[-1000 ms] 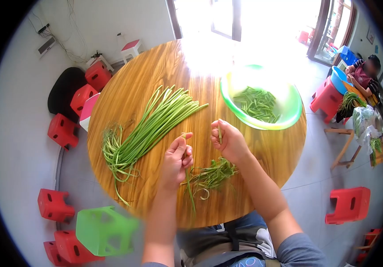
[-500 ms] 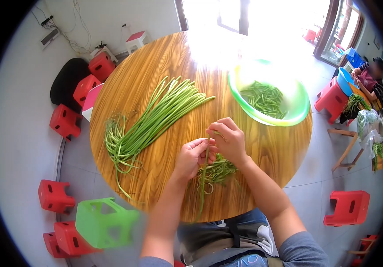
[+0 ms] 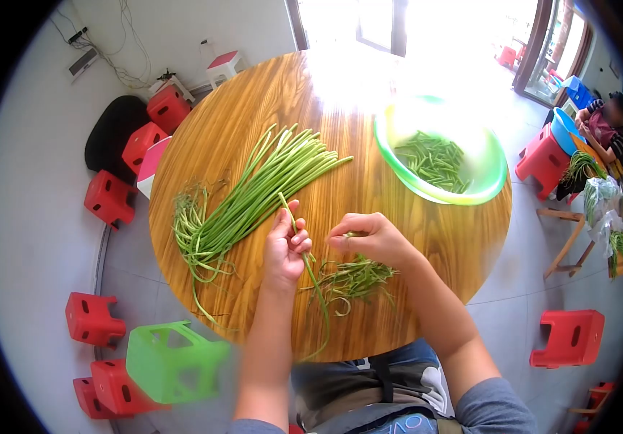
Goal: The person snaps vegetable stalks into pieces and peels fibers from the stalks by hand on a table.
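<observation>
My left hand is closed around one long garlic scape, whose upper end sticks up past the fingers while its thin tail hangs toward the table's near edge. To its right, my right hand is pinched, with a small pale-green bit of scape showing at the fingers. Below that hand lies a loose heap of thin scape trimmings. A big bundle of garlic scapes rests left of my hands, curly tips toward the left. Short cut pieces fill part of a green plastic basin at the back right.
Everything stands on a round wooden table. Red stools and a green stool surround it. At the far right a person sits by a blue basin and a wooden stand with greens.
My hands have drawn apart: the left moved left with the long scape, the right shifted slightly down with a small bit at its fingers. The bundle and basin stay put.
</observation>
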Demonstrator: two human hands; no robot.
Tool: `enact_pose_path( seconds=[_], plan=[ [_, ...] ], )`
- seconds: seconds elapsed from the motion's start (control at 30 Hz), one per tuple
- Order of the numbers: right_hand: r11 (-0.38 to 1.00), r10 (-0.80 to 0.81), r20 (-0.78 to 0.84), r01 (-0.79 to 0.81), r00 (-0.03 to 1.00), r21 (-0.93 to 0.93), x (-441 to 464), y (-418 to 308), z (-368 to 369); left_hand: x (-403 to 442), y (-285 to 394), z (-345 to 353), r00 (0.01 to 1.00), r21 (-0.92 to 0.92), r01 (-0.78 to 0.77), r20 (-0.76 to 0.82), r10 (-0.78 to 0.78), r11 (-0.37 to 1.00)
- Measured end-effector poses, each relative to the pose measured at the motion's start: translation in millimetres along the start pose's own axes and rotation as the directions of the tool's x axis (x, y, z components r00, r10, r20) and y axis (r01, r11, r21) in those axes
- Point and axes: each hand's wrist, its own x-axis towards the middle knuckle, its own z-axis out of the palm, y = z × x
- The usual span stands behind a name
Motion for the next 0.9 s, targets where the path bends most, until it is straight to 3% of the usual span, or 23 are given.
enact_pose_path(
  seconds=[0.07, 0.17, 0.27, 0.37, 0.47, 0.57, 0.67, 0.77, 0.9],
  plan=[
    [0.990, -0.036, 0.007, 0.036, 0.999, -0.134, -1, 0, -4, -5, -2, 12, 1.000, 0.101, -0.004, -0.012, 0.005, 0.995],
    [0.962, 0.075, -0.033, -0.082, 0.997, -0.262, -1, 2, -8, -12, -3, 23, 1.000, 0.171, 0.007, -0.014, -0.005, 0.985],
    [0.909, 0.202, -0.246, -0.275, 0.948, -0.312, 2, -1, -10, -22, -4, 35, 1.000, 0.223, 0.020, 0.015, -0.024, 0.975],
    [0.983, 0.004, -0.235, -0.047, 0.972, -0.178, 2, 8, -9, -22, -7, 33, 0.991, 0.285, 0.046, 0.105, -0.079, 0.958],
    [0.956, 0.218, -0.232, -0.255, 0.948, -0.145, 1, -2, -12, -21, -12, 32, 0.984, 0.334, 0.051, 0.146, -0.105, 0.941],
    [0.976, 0.056, -0.343, -0.123, 0.938, -0.179, 3, 2, -9, -22, -13, 34, 0.983, 0.317, 0.051, 0.151, -0.104, 0.947],
    [0.966, -0.001, -0.397, -0.101, 0.918, -0.237, 3, 1, -8, -20, -12, 31, 0.985, 0.280, 0.037, 0.151, -0.082, 0.959],
    [0.961, 0.077, -0.367, -0.167, 0.927, -0.219, 3, -1, -9, -20, -10, 30, 0.986, 0.265, 0.026, 0.149, -0.068, 0.964],
    [0.991, 0.059, -0.333, -0.095, 0.941, -0.091, 5, 17, -8, -21, -8, 28, 0.981, 0.326, 0.013, 0.179, -0.075, 0.945]
  ],
)
